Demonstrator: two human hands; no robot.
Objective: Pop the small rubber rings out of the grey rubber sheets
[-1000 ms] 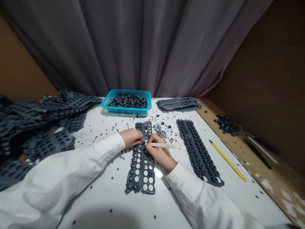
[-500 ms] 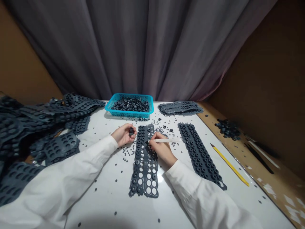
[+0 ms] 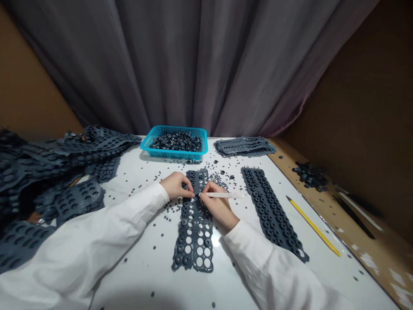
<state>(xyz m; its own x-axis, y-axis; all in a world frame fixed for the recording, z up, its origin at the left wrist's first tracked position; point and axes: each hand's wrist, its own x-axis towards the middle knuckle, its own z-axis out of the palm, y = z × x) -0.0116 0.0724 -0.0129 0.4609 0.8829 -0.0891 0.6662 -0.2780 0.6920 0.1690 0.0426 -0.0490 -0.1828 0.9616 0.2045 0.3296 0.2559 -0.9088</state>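
Note:
A dark grey rubber sheet (image 3: 194, 234) with rows of round holes and ring-shaped nubs lies lengthwise before me. My left hand (image 3: 177, 185) is closed over its left upper edge, thumb and fingertips pinched near the middle strip. A small black rubber piece is in that hand, mostly hidden by the fingers. My right hand (image 3: 219, 204) is closed round a slim white-handled tool (image 3: 227, 195), held like a pen. The tool's dark tip points left, close to my left fingertips; its exact kind is unclear.
Behind stands a turquoise basket (image 3: 174, 153) full of small black parts. Rubber sheets (image 3: 80, 196) pile up at left; a flat stack (image 3: 244, 147) lies at back right. Right of me are another nubbed sheet (image 3: 274, 213), a yellow cutter (image 3: 312, 225) and black parts (image 3: 310, 175). Small discs litter the white table.
My left hand has turned over and moved right, from beside the sheet to its surface, meeting the tool's tip. My right hand has shifted only slightly.

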